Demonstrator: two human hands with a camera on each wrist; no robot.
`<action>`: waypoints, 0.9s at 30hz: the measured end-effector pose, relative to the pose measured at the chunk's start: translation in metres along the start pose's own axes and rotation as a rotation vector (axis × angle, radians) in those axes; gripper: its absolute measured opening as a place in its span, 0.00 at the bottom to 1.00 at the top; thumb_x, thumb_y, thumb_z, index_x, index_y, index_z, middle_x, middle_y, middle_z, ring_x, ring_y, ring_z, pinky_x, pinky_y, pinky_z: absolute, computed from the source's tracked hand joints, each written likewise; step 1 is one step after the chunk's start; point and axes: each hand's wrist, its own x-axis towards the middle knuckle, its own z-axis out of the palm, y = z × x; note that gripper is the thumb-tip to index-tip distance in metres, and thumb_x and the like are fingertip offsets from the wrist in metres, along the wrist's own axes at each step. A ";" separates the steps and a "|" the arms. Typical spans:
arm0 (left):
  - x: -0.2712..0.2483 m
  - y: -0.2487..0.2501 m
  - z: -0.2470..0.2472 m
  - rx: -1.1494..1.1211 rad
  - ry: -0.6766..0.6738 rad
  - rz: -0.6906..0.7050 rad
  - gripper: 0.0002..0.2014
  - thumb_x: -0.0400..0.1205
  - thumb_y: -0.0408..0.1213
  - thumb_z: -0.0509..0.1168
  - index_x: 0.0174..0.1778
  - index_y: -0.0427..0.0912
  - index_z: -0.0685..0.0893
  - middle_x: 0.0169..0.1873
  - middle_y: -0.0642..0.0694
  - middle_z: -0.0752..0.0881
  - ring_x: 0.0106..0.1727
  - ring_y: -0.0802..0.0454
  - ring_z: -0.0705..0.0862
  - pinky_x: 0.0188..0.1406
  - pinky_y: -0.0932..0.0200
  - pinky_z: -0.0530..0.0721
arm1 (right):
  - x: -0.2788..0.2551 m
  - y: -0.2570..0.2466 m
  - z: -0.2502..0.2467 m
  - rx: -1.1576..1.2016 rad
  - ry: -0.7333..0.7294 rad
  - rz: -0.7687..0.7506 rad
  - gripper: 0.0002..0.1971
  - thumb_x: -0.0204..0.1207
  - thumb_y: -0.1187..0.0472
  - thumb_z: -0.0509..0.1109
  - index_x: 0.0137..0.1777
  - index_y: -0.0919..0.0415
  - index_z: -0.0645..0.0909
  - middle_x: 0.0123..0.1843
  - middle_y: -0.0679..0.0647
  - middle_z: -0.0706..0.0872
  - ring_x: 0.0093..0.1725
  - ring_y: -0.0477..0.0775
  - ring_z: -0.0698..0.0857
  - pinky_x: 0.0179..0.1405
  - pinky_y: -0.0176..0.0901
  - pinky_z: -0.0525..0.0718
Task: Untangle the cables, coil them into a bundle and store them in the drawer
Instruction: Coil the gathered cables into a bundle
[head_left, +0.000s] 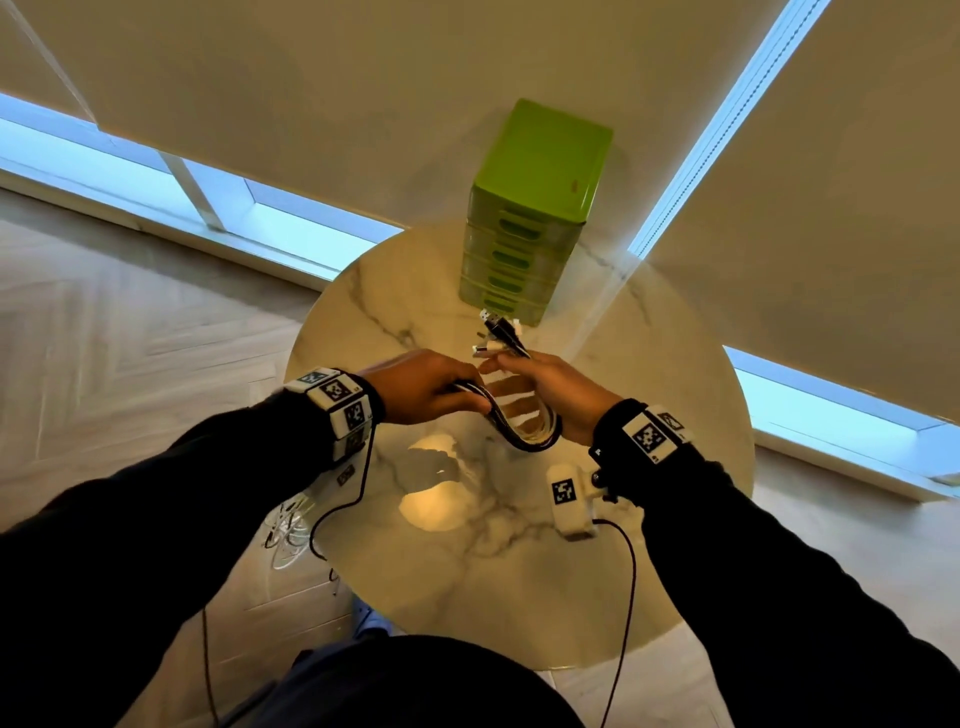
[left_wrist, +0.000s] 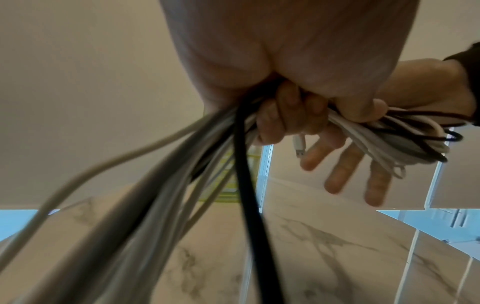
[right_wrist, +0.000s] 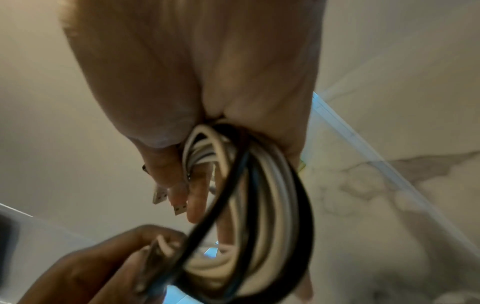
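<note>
Obs.: you hold the cables (head_left: 524, 431), black and white together, above the round marble table (head_left: 675, 364), folded into a hanging loop between both hands. Your left hand (head_left: 423, 387) is fisted round the gathered strands, fingers curled tight in the left wrist view. Your right hand (head_left: 553, 395) has its thumb clamping the loop against the palm. Its fingers (left_wrist: 342, 172) reach forward, fairly straight, under the strands. The USB plug ends (head_left: 498, 332) stick out past your right fingertips, pointing toward the green drawer unit (head_left: 535, 218) at the far side of the table. All of its drawers look closed.

Judgement: coiling is under way; storing has not begun.

Procedure notes for this step:
- Keep your right thumb pressed on the loop. It seems to be all that keeps the turns stacked.
- Feed slack from your left fist in even lengths so each turn matches the last.
- Watch the black cable. It runs on the outside of the loop and may spring wider than the white ones.
- Keep the plug ends together on one side; loose plugs could snag a drawer front.
- You will likely need one hand free to pull a drawer, so settle the whole bundle into one hand first.
</note>
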 end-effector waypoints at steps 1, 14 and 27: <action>0.004 -0.001 -0.001 0.013 0.008 0.007 0.16 0.84 0.56 0.65 0.61 0.52 0.88 0.49 0.51 0.92 0.45 0.54 0.87 0.47 0.55 0.83 | -0.002 0.002 0.002 0.044 -0.053 0.027 0.17 0.87 0.50 0.63 0.69 0.55 0.82 0.58 0.71 0.88 0.53 0.73 0.88 0.58 0.66 0.83; 0.011 -0.003 -0.001 -0.003 0.049 -0.026 0.12 0.84 0.43 0.70 0.53 0.38 0.90 0.38 0.51 0.86 0.35 0.60 0.81 0.38 0.64 0.76 | -0.020 0.010 0.011 -0.119 -0.142 -0.048 0.13 0.81 0.56 0.74 0.55 0.65 0.80 0.39 0.66 0.81 0.31 0.56 0.81 0.30 0.45 0.82; -0.021 -0.024 -0.004 -0.543 0.161 -0.391 0.17 0.87 0.48 0.64 0.48 0.34 0.80 0.29 0.48 0.79 0.30 0.55 0.80 0.39 0.53 0.80 | -0.023 -0.003 0.005 -0.214 0.164 -0.245 0.01 0.79 0.68 0.66 0.49 0.64 0.77 0.26 0.61 0.76 0.22 0.57 0.75 0.26 0.50 0.76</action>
